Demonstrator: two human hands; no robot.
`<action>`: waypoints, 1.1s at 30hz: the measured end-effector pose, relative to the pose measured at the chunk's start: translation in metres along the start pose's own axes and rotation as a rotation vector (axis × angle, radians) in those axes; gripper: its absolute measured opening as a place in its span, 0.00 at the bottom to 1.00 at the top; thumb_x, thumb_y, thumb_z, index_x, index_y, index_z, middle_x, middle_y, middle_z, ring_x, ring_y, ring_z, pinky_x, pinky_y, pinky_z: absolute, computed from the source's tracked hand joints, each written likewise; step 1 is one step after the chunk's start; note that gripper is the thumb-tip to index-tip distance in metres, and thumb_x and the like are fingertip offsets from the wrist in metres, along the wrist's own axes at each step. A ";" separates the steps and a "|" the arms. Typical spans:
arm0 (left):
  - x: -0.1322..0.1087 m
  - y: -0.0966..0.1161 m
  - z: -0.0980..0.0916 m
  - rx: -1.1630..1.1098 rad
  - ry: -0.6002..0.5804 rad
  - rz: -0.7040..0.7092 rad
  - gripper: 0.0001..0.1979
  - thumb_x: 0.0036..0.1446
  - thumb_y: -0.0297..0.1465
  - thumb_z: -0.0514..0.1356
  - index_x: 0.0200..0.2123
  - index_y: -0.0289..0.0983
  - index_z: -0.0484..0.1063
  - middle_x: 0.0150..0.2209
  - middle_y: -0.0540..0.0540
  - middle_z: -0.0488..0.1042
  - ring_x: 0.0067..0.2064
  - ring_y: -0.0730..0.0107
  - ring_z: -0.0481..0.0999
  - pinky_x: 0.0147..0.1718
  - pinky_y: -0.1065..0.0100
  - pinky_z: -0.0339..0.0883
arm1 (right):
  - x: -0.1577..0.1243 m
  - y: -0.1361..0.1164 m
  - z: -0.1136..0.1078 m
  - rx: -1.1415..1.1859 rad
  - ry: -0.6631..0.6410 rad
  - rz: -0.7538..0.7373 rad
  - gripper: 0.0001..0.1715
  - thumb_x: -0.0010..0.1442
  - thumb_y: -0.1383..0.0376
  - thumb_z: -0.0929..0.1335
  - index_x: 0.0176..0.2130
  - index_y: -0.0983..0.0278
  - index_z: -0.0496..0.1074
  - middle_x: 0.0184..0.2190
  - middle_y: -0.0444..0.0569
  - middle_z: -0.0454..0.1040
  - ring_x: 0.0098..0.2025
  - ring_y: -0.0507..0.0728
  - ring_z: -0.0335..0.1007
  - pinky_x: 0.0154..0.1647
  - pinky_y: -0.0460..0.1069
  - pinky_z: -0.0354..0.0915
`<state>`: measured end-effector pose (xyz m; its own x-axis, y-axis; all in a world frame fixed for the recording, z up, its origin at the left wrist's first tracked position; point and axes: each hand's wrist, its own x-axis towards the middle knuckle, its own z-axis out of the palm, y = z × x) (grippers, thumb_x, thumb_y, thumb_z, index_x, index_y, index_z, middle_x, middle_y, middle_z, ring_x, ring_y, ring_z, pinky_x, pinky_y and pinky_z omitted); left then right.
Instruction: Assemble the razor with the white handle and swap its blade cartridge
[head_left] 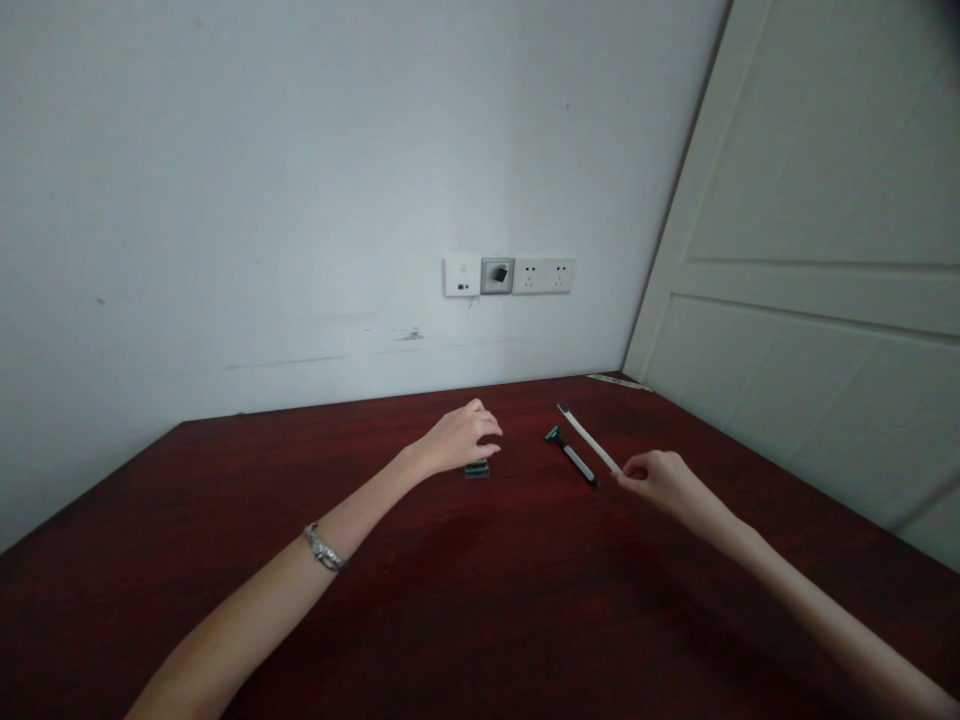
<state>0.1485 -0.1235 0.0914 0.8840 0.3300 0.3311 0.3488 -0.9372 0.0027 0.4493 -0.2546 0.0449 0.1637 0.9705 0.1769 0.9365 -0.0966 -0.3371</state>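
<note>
My left hand (463, 438), a silver bracelet round its forearm, hovers with fingers loosely curled and thumb apart, holding nothing. Partly hidden under it lies a small dark green piece (477, 468) that I cannot name for certain. To the right a razor (576, 462) with a grey handle and dark head rests on the table. My right hand (651, 474) pinches the near end of a long thin white strip (592, 440) with a dark tip, which points away toward the wall, just right of the razor.
The dark red wooden table (420, 610) runs up to a white wall (300, 200). Sockets (544, 275) and a dark plug (499, 273) are on the wall. A pale panelled door (810, 270) borders the right side. A flat pale strip (619, 381) lies at the back corner.
</note>
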 end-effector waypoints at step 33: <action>-0.043 -0.035 0.043 -0.247 -0.439 -0.382 0.48 0.54 0.51 0.53 0.66 0.32 0.32 0.67 0.34 0.37 0.66 0.41 0.37 0.60 0.51 0.43 | 0.010 0.040 0.009 -0.153 -0.259 -0.097 0.22 0.61 0.52 0.59 0.26 0.63 0.69 0.28 0.52 0.73 0.28 0.56 0.70 0.27 0.48 0.57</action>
<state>0.1120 -0.1003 0.0364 0.7749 0.6130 -0.1544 0.6294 -0.7252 0.2792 0.4852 -0.2472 0.0247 0.0057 0.9989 -0.0471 0.9829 -0.0143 -0.1836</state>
